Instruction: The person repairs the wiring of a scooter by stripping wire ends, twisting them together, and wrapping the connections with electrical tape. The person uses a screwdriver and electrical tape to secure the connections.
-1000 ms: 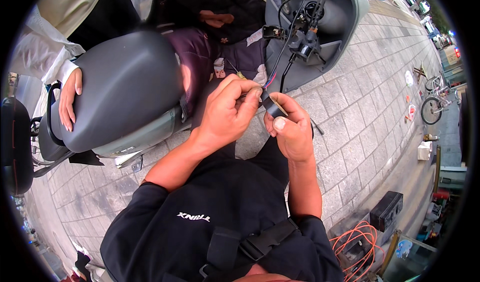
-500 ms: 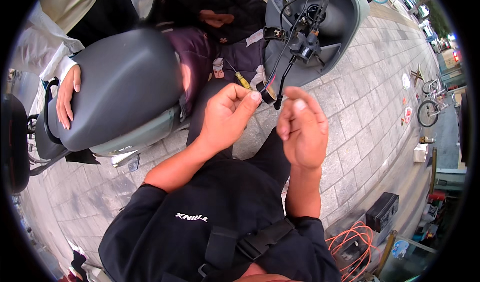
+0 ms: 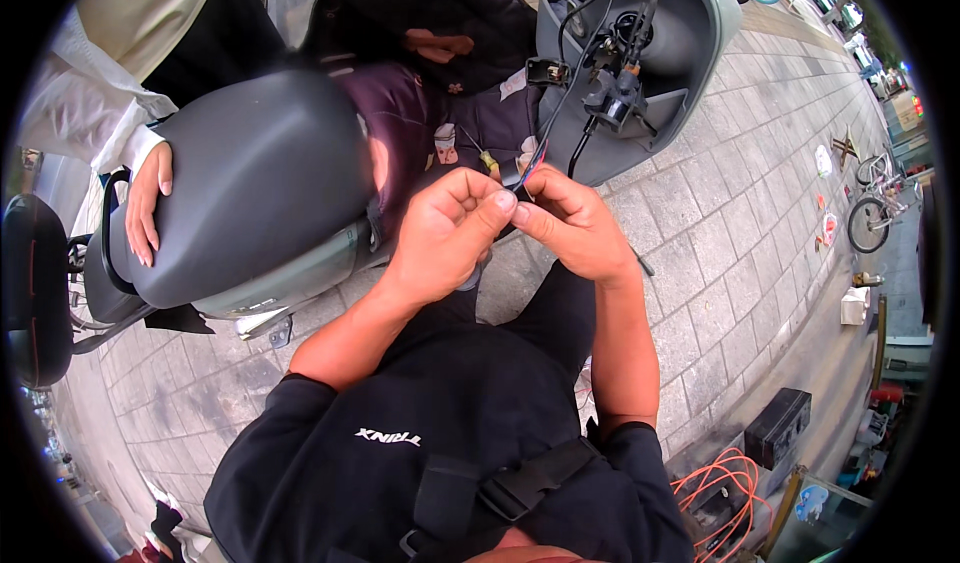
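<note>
My left hand and my right hand meet thumb to thumb in front of the scooter's opened front. Between their fingertips they pinch thin wires, among which red and blue ones show. The wires run up as a dark cable to the grey front housing. What lies right under the fingertips is mostly hidden, apart from a bit of something black. Just beyond my left fingers, a screwdriver with a yellow handle rests on the dark padded cover.
The scooter's black seat stands at the left, with another person's hand resting on it. Paving stretches to the right. A black box and a coil of orange cord lie at the lower right.
My right hand, apart with its fingers loosely bent before, has moved left to pinch beside my left hand. The black ring-shaped piece seen between them earlier is now mostly covered.
</note>
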